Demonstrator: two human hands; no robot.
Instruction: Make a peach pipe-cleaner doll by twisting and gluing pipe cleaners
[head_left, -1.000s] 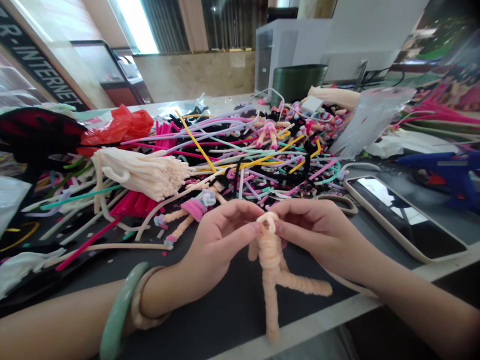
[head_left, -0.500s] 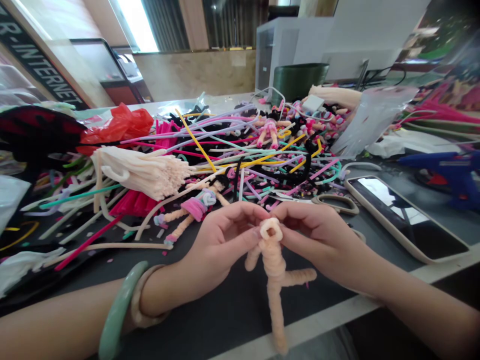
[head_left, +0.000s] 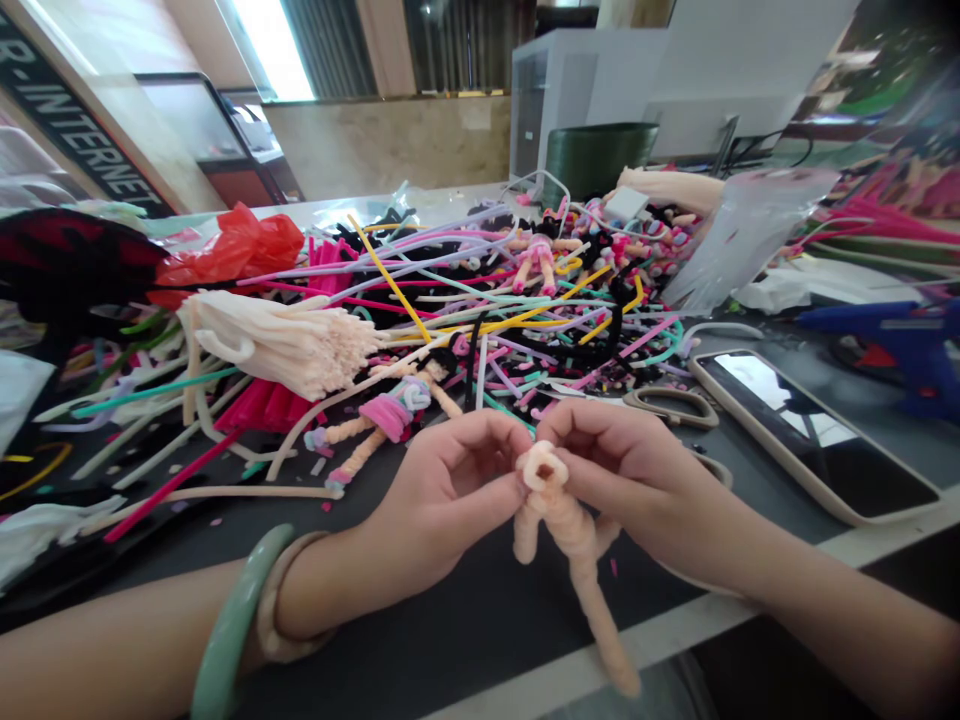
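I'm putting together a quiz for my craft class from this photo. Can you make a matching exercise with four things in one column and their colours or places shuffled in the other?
Things:
1 bangle
2 phone
3 glue gun
4 pipe-cleaner figure

Descriptions:
A peach, pinched between left hand and right hand
B blue, at the far right
C green, on the left wrist
D screen up, right of the hands

Pairs: 1-C, 2-D, 3-B, 4-A

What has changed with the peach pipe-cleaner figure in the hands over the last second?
The peach pipe-cleaner figure has turned: its long leg, earlier hanging straight down, now slants down to the right. The left hand and right hand still pinch its top loop. The phone and pipe-cleaner pile lie as before.
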